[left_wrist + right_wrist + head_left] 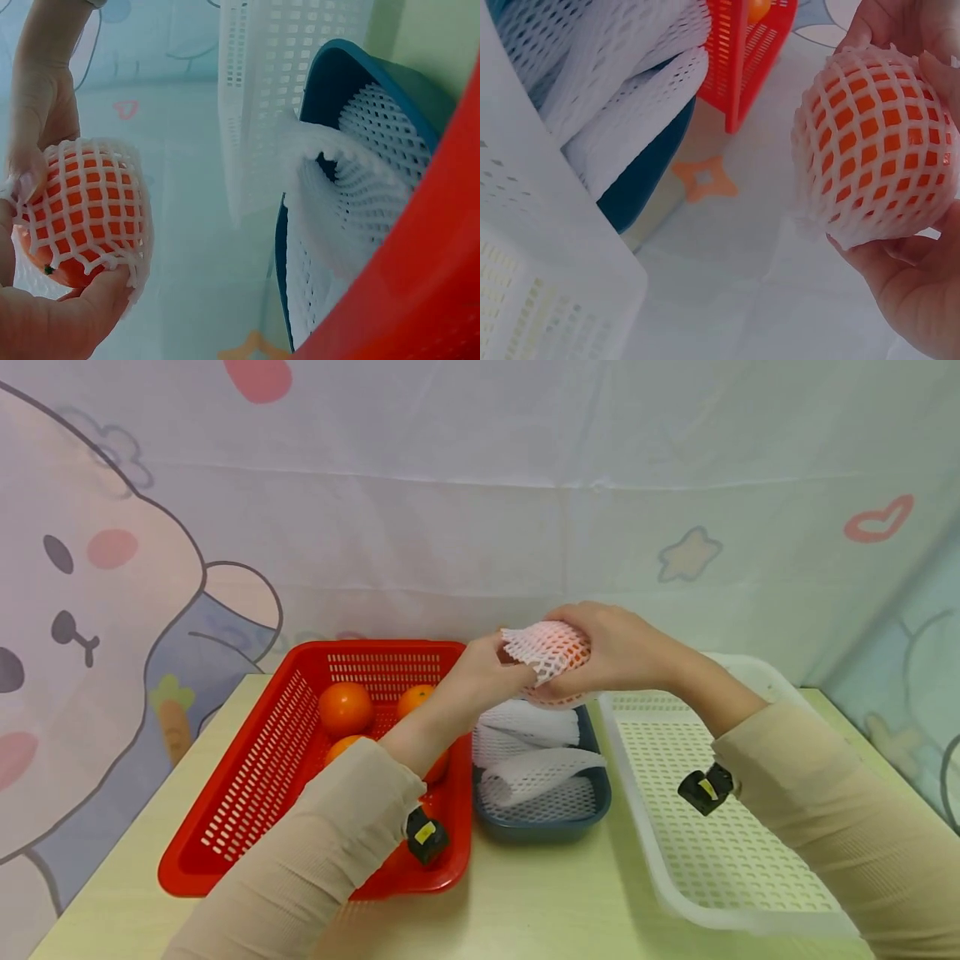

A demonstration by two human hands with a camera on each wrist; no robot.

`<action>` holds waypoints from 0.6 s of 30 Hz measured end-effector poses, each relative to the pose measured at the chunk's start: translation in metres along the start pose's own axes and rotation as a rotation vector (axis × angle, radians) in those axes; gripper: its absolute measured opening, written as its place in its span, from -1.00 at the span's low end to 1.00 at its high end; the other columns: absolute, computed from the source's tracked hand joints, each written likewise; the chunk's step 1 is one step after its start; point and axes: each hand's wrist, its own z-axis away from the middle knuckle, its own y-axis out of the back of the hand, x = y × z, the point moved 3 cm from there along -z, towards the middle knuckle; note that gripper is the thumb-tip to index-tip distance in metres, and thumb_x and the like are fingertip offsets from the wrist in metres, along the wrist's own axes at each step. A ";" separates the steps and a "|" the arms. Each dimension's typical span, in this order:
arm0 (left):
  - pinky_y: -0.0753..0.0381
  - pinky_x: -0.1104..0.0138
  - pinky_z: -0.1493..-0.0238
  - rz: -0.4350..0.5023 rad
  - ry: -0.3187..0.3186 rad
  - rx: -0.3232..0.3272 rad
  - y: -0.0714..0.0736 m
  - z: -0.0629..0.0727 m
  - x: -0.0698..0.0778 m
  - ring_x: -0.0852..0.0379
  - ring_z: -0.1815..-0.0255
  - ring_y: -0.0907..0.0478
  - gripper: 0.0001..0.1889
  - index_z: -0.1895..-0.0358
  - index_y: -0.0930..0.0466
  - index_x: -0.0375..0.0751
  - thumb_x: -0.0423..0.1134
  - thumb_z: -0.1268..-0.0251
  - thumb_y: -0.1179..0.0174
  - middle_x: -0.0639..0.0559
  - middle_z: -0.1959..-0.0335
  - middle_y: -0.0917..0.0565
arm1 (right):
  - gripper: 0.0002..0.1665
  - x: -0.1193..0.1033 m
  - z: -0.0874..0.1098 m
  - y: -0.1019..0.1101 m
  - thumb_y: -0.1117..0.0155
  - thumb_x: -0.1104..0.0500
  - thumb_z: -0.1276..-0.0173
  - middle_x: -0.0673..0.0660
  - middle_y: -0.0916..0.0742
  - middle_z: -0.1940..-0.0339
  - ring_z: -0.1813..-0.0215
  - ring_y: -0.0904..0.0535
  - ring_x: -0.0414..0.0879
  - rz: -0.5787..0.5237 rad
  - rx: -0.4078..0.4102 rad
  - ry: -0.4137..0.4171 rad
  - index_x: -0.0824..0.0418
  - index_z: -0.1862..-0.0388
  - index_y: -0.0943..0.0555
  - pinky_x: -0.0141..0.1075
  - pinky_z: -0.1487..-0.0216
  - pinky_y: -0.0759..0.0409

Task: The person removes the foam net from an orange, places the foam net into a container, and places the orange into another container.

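An orange in a white foam net sleeve [551,652] is held up between both hands above the blue bin. My left hand [483,672] pinches the net's edge on its left side. From the right, my right hand [618,647] grips round the wrapped fruit. In the left wrist view, the net [90,202] covers most of the orange, and bare peel [64,270] with a green stem spot shows at its lower end. The right wrist view has the net [877,142] stretched over the fruit, with fingers at its top and underside.
At left stands a red basket [315,647] with several bare oranges [346,708]. The blue bin [540,833] in the middle contains several foam net sleeves [540,772]. A white perforated basket [720,810] sits at right, and a printed cloth [450,527] hangs behind the table.
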 end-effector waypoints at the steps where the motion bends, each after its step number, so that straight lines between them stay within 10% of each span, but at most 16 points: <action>1: -0.50 0.26 -0.08 0.004 0.009 -0.004 0.000 0.000 0.001 0.02 -0.03 -0.42 -0.55 -0.22 -0.32 -0.22 -0.34 -0.24 -0.08 -0.02 -0.08 -0.47 | -0.26 -0.001 0.000 0.000 -0.49 -0.07 0.13 -0.03 -0.61 0.18 0.24 -0.49 -0.14 -0.001 0.005 0.000 0.11 -0.07 -0.49 -0.26 0.33 -0.53; 18: -0.54 0.27 0.00 0.111 0.030 0.004 0.002 0.002 -0.002 0.02 0.00 -0.41 -0.61 -0.16 -0.31 -0.25 -0.30 -0.29 -0.06 -0.05 -0.05 -0.47 | -0.16 -0.015 -0.003 -0.005 -0.50 -0.15 0.12 -0.01 -0.60 0.07 0.13 -0.50 -0.13 0.026 0.029 0.066 0.15 -0.15 -0.46 -0.24 0.19 -0.54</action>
